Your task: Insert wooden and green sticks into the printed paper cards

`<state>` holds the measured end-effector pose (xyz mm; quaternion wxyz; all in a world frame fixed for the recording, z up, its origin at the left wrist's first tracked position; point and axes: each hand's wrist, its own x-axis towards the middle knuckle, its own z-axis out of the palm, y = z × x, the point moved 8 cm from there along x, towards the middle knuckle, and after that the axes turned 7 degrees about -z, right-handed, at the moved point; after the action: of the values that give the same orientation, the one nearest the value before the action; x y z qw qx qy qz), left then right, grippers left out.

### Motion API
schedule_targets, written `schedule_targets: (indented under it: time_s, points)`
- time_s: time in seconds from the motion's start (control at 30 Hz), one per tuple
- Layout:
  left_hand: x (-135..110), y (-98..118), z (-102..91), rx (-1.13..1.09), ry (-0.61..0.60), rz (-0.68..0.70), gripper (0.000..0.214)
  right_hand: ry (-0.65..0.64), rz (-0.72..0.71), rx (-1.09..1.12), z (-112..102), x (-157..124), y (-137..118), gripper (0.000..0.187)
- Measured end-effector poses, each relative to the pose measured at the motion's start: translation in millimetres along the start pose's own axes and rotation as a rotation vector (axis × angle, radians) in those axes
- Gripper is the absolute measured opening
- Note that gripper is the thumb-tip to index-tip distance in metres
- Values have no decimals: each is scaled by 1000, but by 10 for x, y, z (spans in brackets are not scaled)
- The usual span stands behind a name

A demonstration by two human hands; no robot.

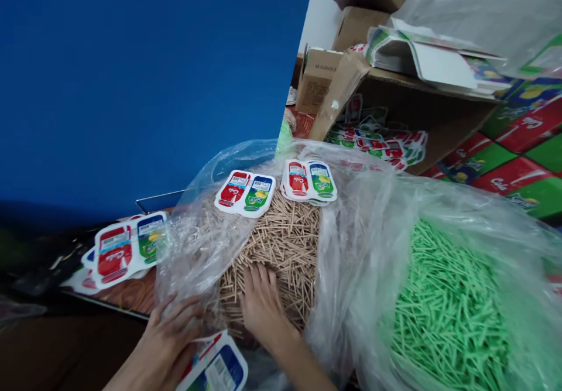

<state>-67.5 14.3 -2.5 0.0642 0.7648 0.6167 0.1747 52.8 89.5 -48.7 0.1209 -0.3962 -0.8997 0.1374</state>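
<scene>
My right hand (262, 304) reaches into a heap of thin tan sticks (287, 242), fingers close together and curled down among them. The sticks fill a clear plastic bag (193, 250) with its mouth spread wide. At the bag's near left edge, my left hand (173, 335) has its fingers apart, touching the plastic. Below and beside that palm is a printed card (217, 367) with red and blue-green panels; whether the hand supports it is hidden. Two groups of cola and Sprite cards, one left (246, 193) and one right (309, 180), lie on the bag's far side.
To the right stands a plastic bag of green sticks (450, 315). More cards (125, 247) lie at the left on a board. Behind, an open carton (439, 110) holds many cards, beside red and green printed boxes (513, 174). A blue wall (144, 75) rises at the back left.
</scene>
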Motion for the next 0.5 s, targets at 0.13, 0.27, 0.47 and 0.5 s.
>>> schedule_targets:
  time_s: [0.13,0.27,0.47,0.5]
  points:
    - [-15,10,30,-16,5,25,33,43,26,-30,116,70,-65,43]
    - [2,20,21,-32,5,40,32,58,0,-104,134,128,-114,36]
    - [10,41,2,-47,-5,74,30,35,-114,-169,39,237,-102,31]
    - [3,37,10,-45,-9,72,31,27,-135,-177,17,247,-100,28]
